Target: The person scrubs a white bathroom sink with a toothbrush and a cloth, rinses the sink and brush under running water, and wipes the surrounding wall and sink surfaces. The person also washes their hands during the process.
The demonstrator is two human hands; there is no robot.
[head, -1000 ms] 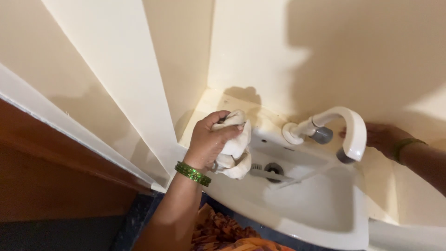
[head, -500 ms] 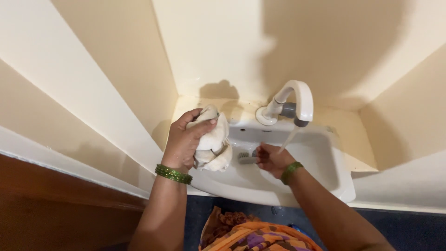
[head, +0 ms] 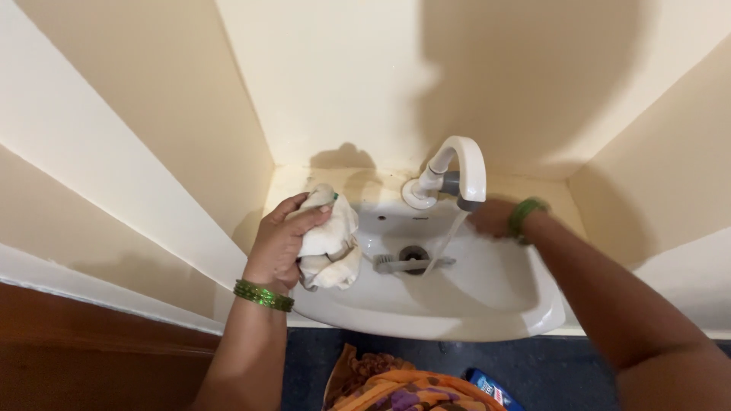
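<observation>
My left hand [head: 279,242] grips a bunched white cloth [head: 329,237] over the left rim of a white washbasin [head: 487,293]. My right hand [head: 493,217] reaches behind the white curved tap [head: 461,166], near its grey handle; the fingers are partly hidden by the spout. A thin stream of water falls from the spout toward the drain [head: 413,253]. A grey brush [head: 396,263] lies in the bowl beside the drain. Both wrists wear green bangles.
Cream walls close in on the basin on three sides, with a slanted panel on the left. Below the basin's front edge are a dark floor, my orange patterned clothing [head: 396,388] and a small blue packet [head: 493,388].
My right hand left the bowl near the drain and moved up to the right, behind the tap. The left hand keeps hold of the cloth. The view has shifted.
</observation>
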